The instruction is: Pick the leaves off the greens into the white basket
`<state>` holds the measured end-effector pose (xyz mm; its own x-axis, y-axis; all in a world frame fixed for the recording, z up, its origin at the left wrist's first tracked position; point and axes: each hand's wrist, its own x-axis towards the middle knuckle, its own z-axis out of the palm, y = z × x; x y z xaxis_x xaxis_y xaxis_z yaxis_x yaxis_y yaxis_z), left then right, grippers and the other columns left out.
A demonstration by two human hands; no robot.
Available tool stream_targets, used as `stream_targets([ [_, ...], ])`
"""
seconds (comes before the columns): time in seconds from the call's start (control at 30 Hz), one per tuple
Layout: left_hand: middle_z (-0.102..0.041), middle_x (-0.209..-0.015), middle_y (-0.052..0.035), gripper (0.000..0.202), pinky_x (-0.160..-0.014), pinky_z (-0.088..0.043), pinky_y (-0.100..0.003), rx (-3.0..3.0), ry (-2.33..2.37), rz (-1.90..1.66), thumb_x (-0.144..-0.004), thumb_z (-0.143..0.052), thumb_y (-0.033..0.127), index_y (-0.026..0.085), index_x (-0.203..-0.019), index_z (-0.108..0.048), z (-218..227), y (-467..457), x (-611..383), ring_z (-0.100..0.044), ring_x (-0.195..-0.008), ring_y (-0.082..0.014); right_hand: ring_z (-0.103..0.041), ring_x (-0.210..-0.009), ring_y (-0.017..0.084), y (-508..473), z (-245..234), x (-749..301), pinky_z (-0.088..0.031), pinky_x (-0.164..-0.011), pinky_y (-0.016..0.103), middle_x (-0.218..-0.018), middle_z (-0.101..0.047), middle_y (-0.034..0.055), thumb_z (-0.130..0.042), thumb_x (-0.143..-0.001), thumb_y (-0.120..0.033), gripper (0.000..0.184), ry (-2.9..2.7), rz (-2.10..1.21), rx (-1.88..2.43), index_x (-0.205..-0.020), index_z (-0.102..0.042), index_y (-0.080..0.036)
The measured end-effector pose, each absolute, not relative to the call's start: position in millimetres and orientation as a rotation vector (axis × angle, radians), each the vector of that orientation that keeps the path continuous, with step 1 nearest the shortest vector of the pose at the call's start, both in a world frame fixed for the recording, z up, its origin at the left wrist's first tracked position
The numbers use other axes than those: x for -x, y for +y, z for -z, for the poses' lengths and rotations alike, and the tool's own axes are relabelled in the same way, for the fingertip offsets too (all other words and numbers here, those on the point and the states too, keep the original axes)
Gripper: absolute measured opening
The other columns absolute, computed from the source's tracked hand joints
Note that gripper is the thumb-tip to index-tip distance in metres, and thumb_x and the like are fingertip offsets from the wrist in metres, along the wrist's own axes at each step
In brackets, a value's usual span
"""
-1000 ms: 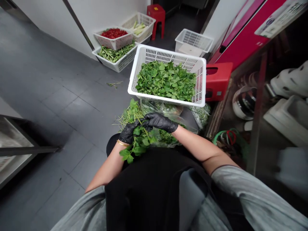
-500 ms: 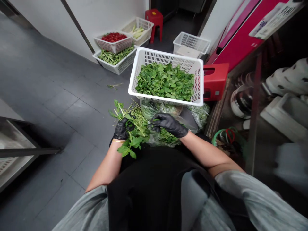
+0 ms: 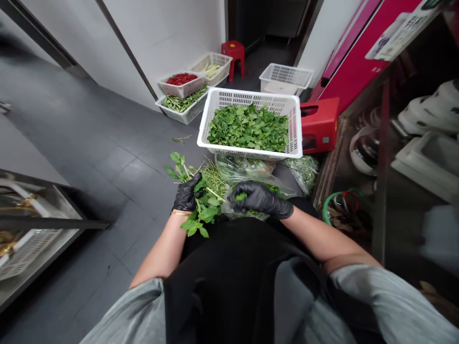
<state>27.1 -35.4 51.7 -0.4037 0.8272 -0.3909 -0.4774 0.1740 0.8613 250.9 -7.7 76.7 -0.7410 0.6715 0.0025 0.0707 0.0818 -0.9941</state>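
Observation:
My left hand [image 3: 187, 194], in a black glove, is closed round a bunch of leafy green stems [image 3: 206, 212]; leaves stick out above and below the fist. Beside it my right hand [image 3: 258, 198], gloved too, has its fingers curled round some green leaves [image 3: 241, 196]. A stem runs from the bunch toward the right fingertips. Beyond both hands stands a white plastic basket [image 3: 251, 154] holding a heap of picked green leaves [image 3: 249, 126]. Bare thin stems [image 3: 213, 179] lie in a pile behind the left hand. Clear plastic bags of greens [image 3: 303, 172] sit below the basket.
Farther back are a basket of red chillies [image 3: 182, 86], a basket of green pods [image 3: 183, 112], and one with pale vegetables [image 3: 229, 61]. Red stools [image 3: 234, 51] stand behind and beside the white basket [image 3: 324, 102]. A metal shelf [image 3: 380, 181] borders the right side.
The view has tilted and shifted, so the baskets appear lower. My right hand, which was pinching near the bunch, is now curled round leaves, farther from the left. The left keeps its bunch.

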Motion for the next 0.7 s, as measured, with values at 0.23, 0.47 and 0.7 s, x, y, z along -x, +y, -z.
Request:
stream_targets([
  [0.23, -0.075, -0.07, -0.0017, 0.027, -0.06, -0.055, -0.026, -0.463, 1.234, -1.501, -0.054, -0.093, 0.021, 0.017, -0.072, -0.073, -57, -40, -56, -0.07, -0.07, -0.0181, -0.057, -0.061, 0.01, 16, -62, -216, -0.047, -0.057, 0.022, -0.075, -0.067, -0.0015, -0.084, -0.07, -0.05, 0.05, -1.582, -1.755, 0.74, -0.103, -0.069, -0.016],
  [0.47, -0.067, -0.059, 0.0032, 0.017, -0.033, -0.028, -0.016, -0.282, 1.192, -1.424, -0.06, -0.085, 0.017, 0.014, -0.069, -0.07, -40, -21, -29, -0.04, -0.036, -0.0024, -0.059, -0.056, 0.013, 6, -52, -227, -0.049, -0.054, 0.025, -0.065, -0.065, -0.0003, -0.084, -0.07, -0.051, 0.041, -1.746, -1.824, 0.688, -0.083, -0.068, -0.016],
  [0.7, -0.072, -0.068, -0.0025, 0.043, -0.047, -0.045, -0.021, -0.454, 1.35, -1.287, -0.062, -0.088, 0.027, 0.011, -0.1, -0.077, -40, 5, 18, -0.061, -0.052, -0.012, -0.07, -0.08, 0.02, 142, -88, -267, -0.058, -0.071, 0.035, -0.101, -0.074, 0.013, -0.065, -0.088, -0.058, 0.055, -1.763, -1.114, 1.006, -0.118, -0.066, -0.012],
])
